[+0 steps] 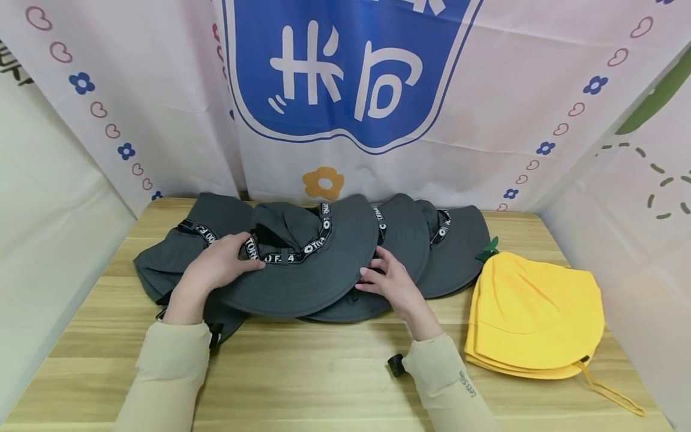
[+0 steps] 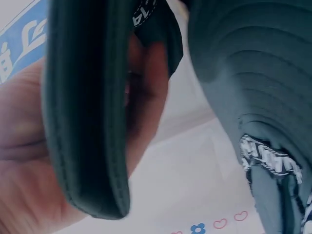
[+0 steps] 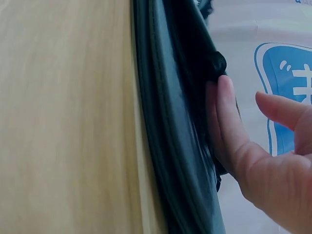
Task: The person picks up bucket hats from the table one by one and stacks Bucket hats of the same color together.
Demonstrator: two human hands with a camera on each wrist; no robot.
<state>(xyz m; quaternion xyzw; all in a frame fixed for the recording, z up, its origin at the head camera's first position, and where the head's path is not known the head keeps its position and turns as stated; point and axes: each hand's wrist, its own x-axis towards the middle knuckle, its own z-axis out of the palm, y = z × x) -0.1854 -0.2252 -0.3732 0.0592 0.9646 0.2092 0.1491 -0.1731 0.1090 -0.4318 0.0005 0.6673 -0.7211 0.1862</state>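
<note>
Several dark grey bucket hats lie overlapping in a row along the back of the table. Lettered black-and-white bands show inside their crowns. My left hand [image 1: 217, 267] pinches the front bucket hat [image 1: 302, 291] at the left edge of its crown opening, thumb on the near side. In the left wrist view a folded dark edge [image 2: 87, 126] crosses in front of the palm. At that hat's right brim edge is my right hand [image 1: 398, 287]. Its fingers [image 3: 228, 114] touch the dark cloth, with the thumb held apart in the right wrist view.
Yellow hats [image 1: 534, 309] lie stacked at the right, with a green leaf tab [image 1: 488, 249] and a yellow cord [image 1: 612, 393]. Another grey hat [image 1: 218, 210] lies behind my left hand. A printed cloth [image 1: 270, 162] hangs behind the wooden table [image 1: 302, 384], with white side walls.
</note>
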